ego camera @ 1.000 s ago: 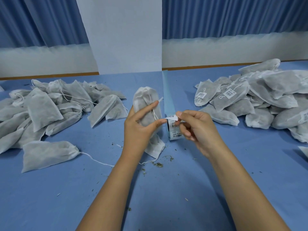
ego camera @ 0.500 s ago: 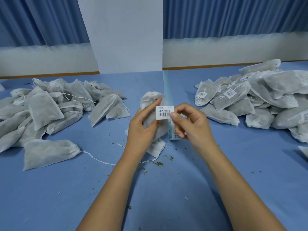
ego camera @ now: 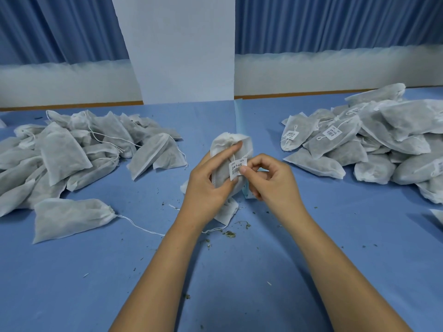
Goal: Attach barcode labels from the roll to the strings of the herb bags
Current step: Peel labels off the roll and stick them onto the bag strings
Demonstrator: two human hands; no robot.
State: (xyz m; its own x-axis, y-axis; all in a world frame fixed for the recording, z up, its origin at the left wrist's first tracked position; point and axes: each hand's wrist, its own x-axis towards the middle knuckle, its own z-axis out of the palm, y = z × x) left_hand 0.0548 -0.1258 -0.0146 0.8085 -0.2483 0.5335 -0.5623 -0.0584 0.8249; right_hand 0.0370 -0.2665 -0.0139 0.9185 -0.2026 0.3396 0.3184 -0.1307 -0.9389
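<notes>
- Your left hand point(ego camera: 208, 188) grips the herb bag point(ego camera: 229, 143) and holds it upright above the table point(ego camera: 239, 279). The forefinger lies along the bag's gathered top and the thumb comes up from below.
- Your right hand point(ego camera: 272, 185) pinches the barcode label point(ego camera: 237, 168) by its right edge, thumb in front and curled fingers behind.
- The label lies flat against the front of the bag, between your two thumbs, with the printed side facing you.
- The bag's string point(ego camera: 244, 156) shows as a thin line just above the label's top edge. You cannot tell whether the label has closed round it.
- The label roll is hidden behind your right hand.
- The pile of plain bags point(ego camera: 72, 152) lies to your left, with one loose bag point(ego camera: 69, 218) nearer you.
- The pile of labelled bags point(ego camera: 374, 144) lies to your right.
- Herb crumbs point(ego camera: 229, 234) lie on the table below your hands.
</notes>
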